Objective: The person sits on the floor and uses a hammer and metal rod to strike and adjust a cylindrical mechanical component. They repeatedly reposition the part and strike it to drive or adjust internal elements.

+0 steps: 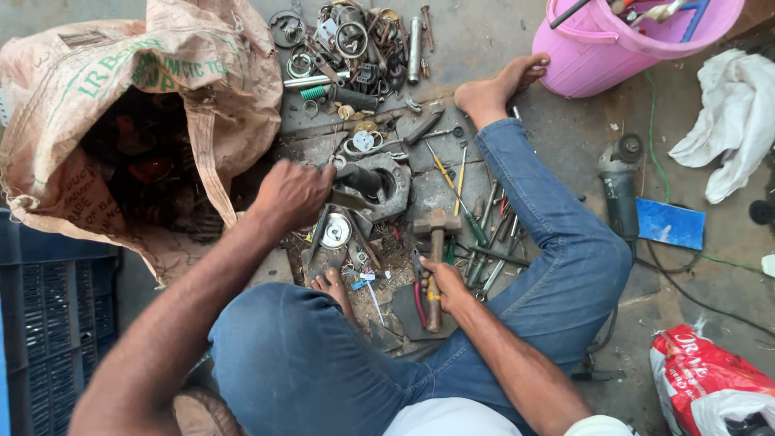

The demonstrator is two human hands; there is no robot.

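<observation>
My left hand (292,194) is closed around a dark cylindrical metal part (359,179) that sits in a grey metal housing (389,187) on the floor. My right hand (444,284) grips the wooden handle of a hammer (436,242), whose head rests on the ground just right of the housing. I sit on the floor in blue jeans, one bare foot (494,87) stretched forward and the other foot (333,286) tucked near my knee.
Several screwdrivers (472,218), rings, springs and scrap parts (355,48) litter the floor ahead. A large open sack (137,121) stands left, above a dark crate (56,315). A pink bucket (622,40), angle grinder (620,190), white cloth (735,113) and red bag (702,379) lie right.
</observation>
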